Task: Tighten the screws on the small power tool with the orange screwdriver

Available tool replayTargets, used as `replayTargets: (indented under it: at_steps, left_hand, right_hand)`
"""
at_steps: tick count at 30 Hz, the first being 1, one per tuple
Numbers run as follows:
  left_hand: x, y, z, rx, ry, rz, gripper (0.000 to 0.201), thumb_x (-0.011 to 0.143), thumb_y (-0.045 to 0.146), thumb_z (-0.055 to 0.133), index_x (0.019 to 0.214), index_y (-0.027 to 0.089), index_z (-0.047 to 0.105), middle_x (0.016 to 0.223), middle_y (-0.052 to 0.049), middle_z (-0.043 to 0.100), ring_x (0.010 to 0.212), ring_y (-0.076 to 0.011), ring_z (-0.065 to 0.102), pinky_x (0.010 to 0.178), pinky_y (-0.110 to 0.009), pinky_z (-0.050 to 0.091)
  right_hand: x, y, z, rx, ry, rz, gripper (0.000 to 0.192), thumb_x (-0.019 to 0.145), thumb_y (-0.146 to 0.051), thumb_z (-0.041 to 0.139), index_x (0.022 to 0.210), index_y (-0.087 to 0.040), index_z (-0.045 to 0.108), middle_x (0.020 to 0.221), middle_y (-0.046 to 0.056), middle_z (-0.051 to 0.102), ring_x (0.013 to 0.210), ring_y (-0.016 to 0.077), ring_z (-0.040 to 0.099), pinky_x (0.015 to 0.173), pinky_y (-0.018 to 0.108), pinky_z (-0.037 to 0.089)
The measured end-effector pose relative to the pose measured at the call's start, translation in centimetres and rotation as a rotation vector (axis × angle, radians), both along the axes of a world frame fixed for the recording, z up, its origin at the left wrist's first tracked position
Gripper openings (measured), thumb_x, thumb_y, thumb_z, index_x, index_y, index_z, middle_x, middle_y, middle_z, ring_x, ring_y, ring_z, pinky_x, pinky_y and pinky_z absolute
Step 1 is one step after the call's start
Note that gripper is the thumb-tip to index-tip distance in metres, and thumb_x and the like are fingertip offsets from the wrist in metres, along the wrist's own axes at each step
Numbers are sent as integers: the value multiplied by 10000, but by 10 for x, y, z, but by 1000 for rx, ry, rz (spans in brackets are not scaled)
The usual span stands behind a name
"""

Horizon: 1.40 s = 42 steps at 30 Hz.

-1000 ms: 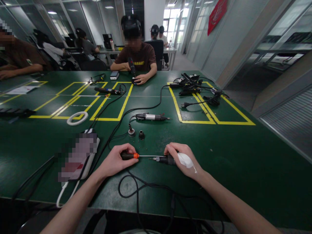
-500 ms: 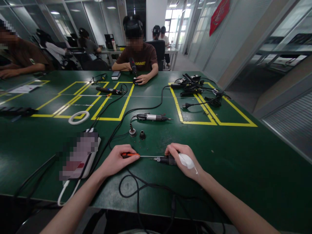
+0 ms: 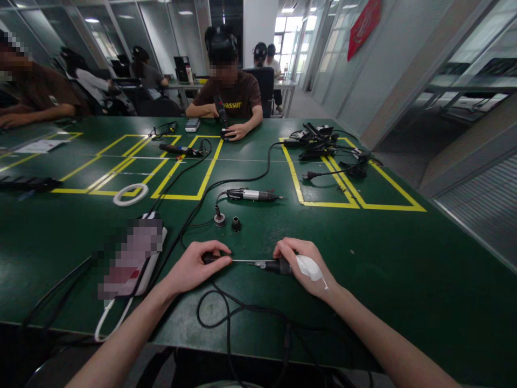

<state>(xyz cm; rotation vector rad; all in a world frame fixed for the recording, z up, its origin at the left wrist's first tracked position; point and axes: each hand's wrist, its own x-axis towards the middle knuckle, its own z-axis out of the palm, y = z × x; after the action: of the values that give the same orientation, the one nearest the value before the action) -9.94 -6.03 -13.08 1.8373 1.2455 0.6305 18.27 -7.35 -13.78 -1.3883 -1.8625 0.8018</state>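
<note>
My left hand [image 3: 197, 268] is closed round the dark handle of a screwdriver [image 3: 211, 259], thumb in front and fingers behind. Its thin metal shaft runs level to the right, and its tip is hidden near my right fingers. My right hand [image 3: 305, 260], with a white patch on its back, grips an electric screwdriver [image 3: 278, 266] lying along the table, its bare metal nose pointing left. Just beyond my hands stand a metal collar part [image 3: 219, 218] and a dark cone-shaped cap [image 3: 236, 224]. Several tiny screws lie near them.
Another electric screwdriver [image 3: 252, 194] lies farther back. A phone [image 3: 131, 258] with a white cable rests at left, near a white tape roll [image 3: 131, 195]. Black cords [image 3: 242, 308] loop in front. A tangle of black cables [image 3: 315, 140] sits back right. A co-worker [image 3: 226, 91] works opposite.
The screwdriver handle has turned in my left fingers: its orange side showed before, and now a dark side faces me. My right hand and the electric screwdriver have stayed put.
</note>
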Motion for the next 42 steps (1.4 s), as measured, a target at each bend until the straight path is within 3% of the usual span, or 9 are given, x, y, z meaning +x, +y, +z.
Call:
replayTargets:
  at_steps: [4, 12, 19, 24, 32, 37, 42]
  left_hand:
    - [0, -2, 1, 18, 6, 8, 279, 750, 382, 770, 906, 152, 742, 676, 46, 556, 631, -93, 522, 609, -199, 392]
    - [-2, 0, -2, 3, -16, -4, 255, 804, 391, 741, 773, 138, 734, 737, -19, 697, 687, -126, 606, 656, -221, 455]
    - [-5, 5, -6, 121, 25, -58, 300, 903, 402, 678, 796, 156, 813, 750, -43, 720, 704, -129, 637, 665, -224, 440]
    - [-1, 2, -3, 75, 27, -50, 282, 903, 393, 649, 886, 157, 803, 814, -42, 748, 744, -136, 647, 689, -226, 451]
    - [-1, -1, -2, 72, 5, -1, 197, 771, 321, 733, 816, 149, 647, 721, 38, 576, 667, -98, 549, 653, -211, 420]
    - [-1, 0, -2, 45, -22, -13, 227, 824, 365, 713, 790, 140, 706, 748, -8, 673, 691, -115, 594, 661, -219, 439]
    - [-4, 2, -5, 122, 6, -28, 270, 883, 388, 691, 801, 150, 787, 774, -41, 729, 722, -133, 645, 683, -226, 458]
  right_hand:
    - [1, 0, 1, -8, -10, 10, 491, 1021, -465, 408, 669, -218, 645, 688, 30, 701, 654, 193, 647, 686, 298, 469]
    - [0, -1, 1, -5, -1, 9, 488, 1026, -460, 408, 680, -216, 652, 707, 32, 710, 672, 195, 658, 686, 299, 463]
    - [1, 0, 0, -2, -7, 7, 481, 1026, -454, 414, 678, -217, 648, 701, 30, 706, 660, 194, 650, 686, 302, 465]
    - [1, 0, 0, -1, -6, 11, 489, 1026, -462, 401, 686, -217, 651, 699, 33, 700, 662, 197, 650, 674, 304, 462]
    - [1, 0, 2, -5, -7, 16, 504, 1027, -490, 395, 683, -217, 643, 692, 34, 697, 661, 195, 650, 671, 300, 457]
    - [1, 0, 1, -5, -5, 18, 494, 1030, -473, 400, 688, -216, 646, 693, 30, 691, 664, 195, 645, 672, 297, 458]
    - [2, -1, -1, -8, -4, 21, 496, 1036, -467, 401, 691, -214, 650, 700, 27, 689, 663, 191, 635, 682, 297, 455]
